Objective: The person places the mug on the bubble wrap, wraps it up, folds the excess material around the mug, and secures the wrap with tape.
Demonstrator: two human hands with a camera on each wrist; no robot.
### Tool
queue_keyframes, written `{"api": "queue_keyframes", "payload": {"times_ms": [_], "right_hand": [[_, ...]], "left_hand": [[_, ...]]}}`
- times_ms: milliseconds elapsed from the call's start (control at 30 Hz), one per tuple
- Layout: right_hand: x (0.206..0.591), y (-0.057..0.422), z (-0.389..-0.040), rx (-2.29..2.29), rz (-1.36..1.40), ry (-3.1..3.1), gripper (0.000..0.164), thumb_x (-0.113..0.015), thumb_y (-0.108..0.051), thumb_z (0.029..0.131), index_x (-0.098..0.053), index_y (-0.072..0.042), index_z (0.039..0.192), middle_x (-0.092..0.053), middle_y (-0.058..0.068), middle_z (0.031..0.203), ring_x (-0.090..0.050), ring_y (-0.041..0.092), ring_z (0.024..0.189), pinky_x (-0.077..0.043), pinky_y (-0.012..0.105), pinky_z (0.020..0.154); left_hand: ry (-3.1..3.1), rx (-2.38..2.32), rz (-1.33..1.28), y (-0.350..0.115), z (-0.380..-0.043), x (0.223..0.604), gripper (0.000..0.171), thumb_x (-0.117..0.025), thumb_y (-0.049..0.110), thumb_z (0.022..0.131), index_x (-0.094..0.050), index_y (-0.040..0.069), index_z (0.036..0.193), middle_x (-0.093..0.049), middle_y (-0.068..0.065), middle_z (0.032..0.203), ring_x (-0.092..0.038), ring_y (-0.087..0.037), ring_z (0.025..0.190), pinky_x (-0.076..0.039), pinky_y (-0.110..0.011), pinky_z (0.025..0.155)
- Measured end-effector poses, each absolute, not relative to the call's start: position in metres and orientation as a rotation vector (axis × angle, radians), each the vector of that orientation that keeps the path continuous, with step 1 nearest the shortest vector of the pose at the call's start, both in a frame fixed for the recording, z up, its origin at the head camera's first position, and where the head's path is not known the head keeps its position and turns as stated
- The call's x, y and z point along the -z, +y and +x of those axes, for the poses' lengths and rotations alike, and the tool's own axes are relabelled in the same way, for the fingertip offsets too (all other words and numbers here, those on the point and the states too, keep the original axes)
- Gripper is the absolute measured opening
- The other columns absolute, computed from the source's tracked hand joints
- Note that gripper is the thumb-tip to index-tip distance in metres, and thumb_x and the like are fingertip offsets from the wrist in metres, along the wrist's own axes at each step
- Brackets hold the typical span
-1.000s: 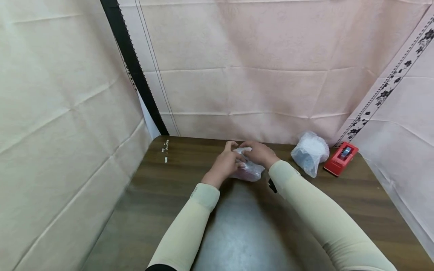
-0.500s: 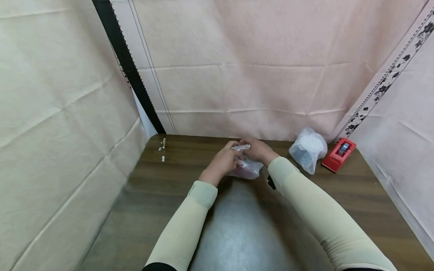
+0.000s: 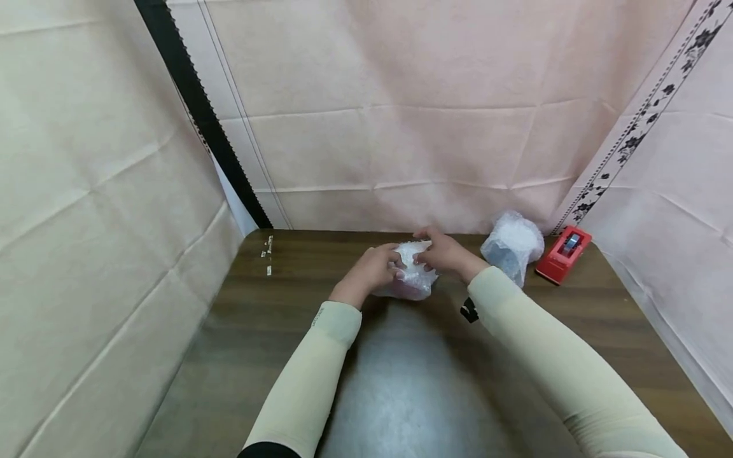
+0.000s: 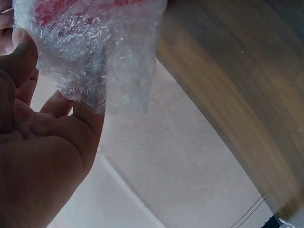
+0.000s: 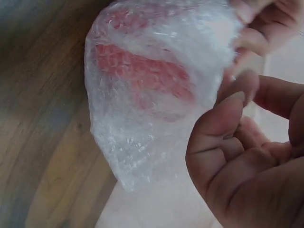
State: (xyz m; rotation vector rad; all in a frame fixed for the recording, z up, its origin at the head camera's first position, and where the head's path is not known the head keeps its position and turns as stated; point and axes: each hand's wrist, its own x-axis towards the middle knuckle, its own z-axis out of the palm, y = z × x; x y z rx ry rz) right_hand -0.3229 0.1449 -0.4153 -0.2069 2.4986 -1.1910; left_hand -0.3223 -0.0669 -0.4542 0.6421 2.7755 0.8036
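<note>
A bundle of clear bubble wrap [image 3: 413, 283] sits near the table's back edge in the head view, between both hands. Something red inside shows through the wrap [image 5: 142, 71] in the right wrist view; its kind is hidden by the layers. My left hand [image 3: 369, 270] grips the bundle from the left, with the thumb on the near face of the wrap [image 4: 90, 52] and other fingers behind it. On the opposite side, my right hand [image 3: 449, 254] has its fingers bent and spread, with the thumb and fingertips [image 5: 228, 109] right at the edge of the wrap.
To the right stands a second bubble-wrapped bundle [image 3: 512, 245], with a red tape dispenser [image 3: 564, 254] beside it. Small white bits of tape or paper [image 3: 269, 270] lie at the back left of the wooden table [image 3: 275, 343]. Cloth curtains [image 3: 366, 146] hang behind and at both sides.
My right hand has parted from the upper flap it pinched, its fingers now more spread. More of the white wrap shows on top. My left hand keeps hold, and the head view has shifted slightly.
</note>
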Motion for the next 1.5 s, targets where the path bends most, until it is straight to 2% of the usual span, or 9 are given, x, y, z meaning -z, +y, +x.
{"api": "queue_keyframes", "payload": {"times_ms": [133,200,467,700,967,1100,1267,1400,1500], "right_hand": [[0.409,0.153,-0.314,1.291,-0.217,2.471,0.09,-0.071,-0.005,0.109,-0.015,-0.009,0.178,-0.069,0.027,0.135,-0.078,0.024,0.1,-0.06,0.034,0.08],[0.411,0.156,-0.31,1.291,-0.213,2.484,0.092,-0.076,-0.005,0.106,-0.017,-0.01,0.176,-0.066,0.028,0.14,-0.076,0.028,0.109,-0.061,0.034,0.085],[0.436,0.171,-0.303,1.266,-0.173,2.529,0.063,-0.078,-0.007,0.106,-0.039,-0.001,0.156,-0.067,0.021,0.123,-0.067,0.03,0.104,-0.059,0.036,0.089],[0.456,0.176,-0.304,1.265,-0.205,2.566,0.042,-0.079,-0.007,0.106,-0.05,0.001,0.135,-0.07,0.015,0.105,-0.066,0.026,0.091,-0.056,0.03,0.079],[0.473,0.173,-0.31,1.259,-0.329,2.68,0.025,-0.084,-0.003,0.101,-0.06,-0.001,0.108,-0.067,0.012,0.101,-0.063,0.022,0.093,-0.054,0.028,0.077],[0.478,0.171,-0.314,1.298,-0.38,2.684,0.023,-0.086,-0.005,0.101,-0.063,-0.003,0.104,-0.069,0.011,0.103,-0.065,0.019,0.093,-0.056,0.028,0.077],[0.484,0.178,-0.316,1.374,-0.466,2.575,0.018,-0.08,0.005,0.102,-0.062,0.001,0.105,-0.077,0.016,0.103,-0.071,0.018,0.094,-0.064,0.029,0.081],[0.491,0.181,-0.317,1.339,-0.518,2.595,0.02,-0.078,0.012,0.099,-0.062,0.0,0.102,-0.079,0.017,0.103,-0.072,0.017,0.097,-0.061,0.026,0.081],[0.493,0.179,-0.318,1.274,-0.523,2.662,0.018,-0.08,0.005,0.097,-0.064,-0.003,0.102,-0.079,0.015,0.105,-0.072,0.017,0.097,-0.058,0.025,0.078]], "left_hand": [[2.811,-0.816,0.627,-0.07,-0.324,0.453,0.015,-0.077,0.015,0.108,-0.087,0.012,0.118,-0.053,-0.01,0.178,-0.048,-0.047,0.165,-0.038,-0.055,0.14],[2.816,-0.815,0.623,-0.071,-0.325,0.453,0.016,-0.076,0.015,0.108,-0.087,0.011,0.12,-0.052,-0.01,0.178,-0.048,-0.047,0.165,-0.037,-0.055,0.14],[2.786,-0.884,0.568,-0.066,-0.317,0.456,0.015,-0.075,0.015,0.11,-0.085,0.012,0.119,-0.047,-0.006,0.182,-0.046,-0.045,0.166,-0.045,-0.055,0.134],[2.8,-0.874,0.564,-0.063,-0.313,0.46,0.013,-0.075,0.018,0.111,-0.085,0.014,0.119,-0.044,-0.008,0.183,-0.062,-0.037,0.149,-0.056,-0.047,0.117],[2.824,-0.887,0.6,-0.065,-0.314,0.463,0.01,-0.076,0.018,0.11,-0.083,0.013,0.115,-0.065,-0.008,0.167,-0.069,-0.03,0.123,-0.06,-0.043,0.105],[2.828,-0.884,0.606,-0.067,-0.316,0.462,0.008,-0.076,0.014,0.109,-0.082,0.012,0.114,-0.065,-0.011,0.166,-0.067,-0.034,0.134,-0.057,-0.048,0.116],[2.808,-0.843,0.656,-0.065,-0.317,0.46,0.01,-0.073,0.013,0.111,-0.08,0.008,0.117,-0.055,-0.018,0.171,-0.052,-0.045,0.157,-0.044,-0.055,0.135],[2.779,-0.835,0.639,-0.064,-0.315,0.461,0.012,-0.072,0.015,0.112,-0.079,0.008,0.12,-0.051,-0.018,0.175,-0.049,-0.048,0.16,-0.044,-0.056,0.135],[2.785,-0.837,0.625,-0.065,-0.313,0.461,0.011,-0.072,0.015,0.112,-0.079,0.009,0.119,-0.05,-0.017,0.176,-0.049,-0.048,0.16,-0.043,-0.055,0.135]]}}
